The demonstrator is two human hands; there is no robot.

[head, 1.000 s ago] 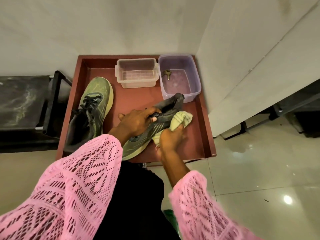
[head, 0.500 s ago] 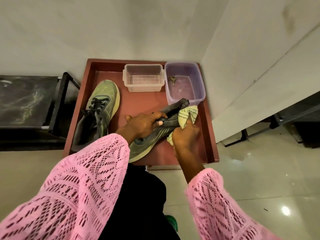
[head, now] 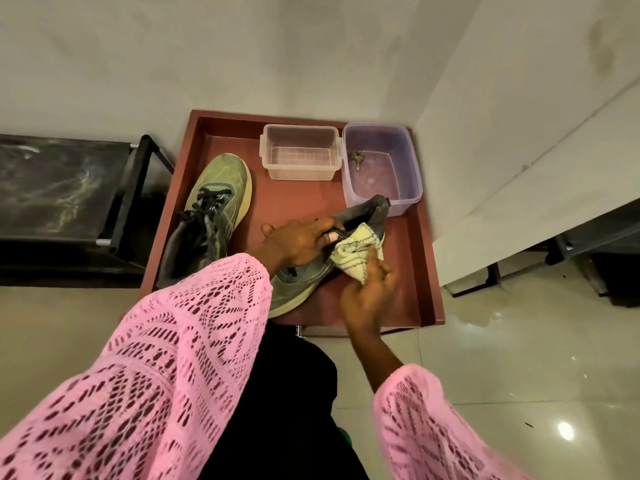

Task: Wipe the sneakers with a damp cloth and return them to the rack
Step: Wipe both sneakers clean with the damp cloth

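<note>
Yellow cloth (head: 356,252) in right hand (head: 369,294) wipes sneaker (head: 311,275) gripped by left hand (head: 298,242); 2nd sneaker (head: 216,206) & racking left.

There were two sneakers (head: 216,209) (head: 304,282), one cloth (head: 356,251), two tubs (head: 300,152) (head: 382,164), one tray (head: 427,258), one rack (head: 69,188) and two hands (head: 298,242) (head: 367,296).

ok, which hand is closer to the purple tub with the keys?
Left. The left hand grips the sneaker by its collar, just short of the purple tub. The right hand holds the cloth lower on the tray, farther from the tub.
</note>
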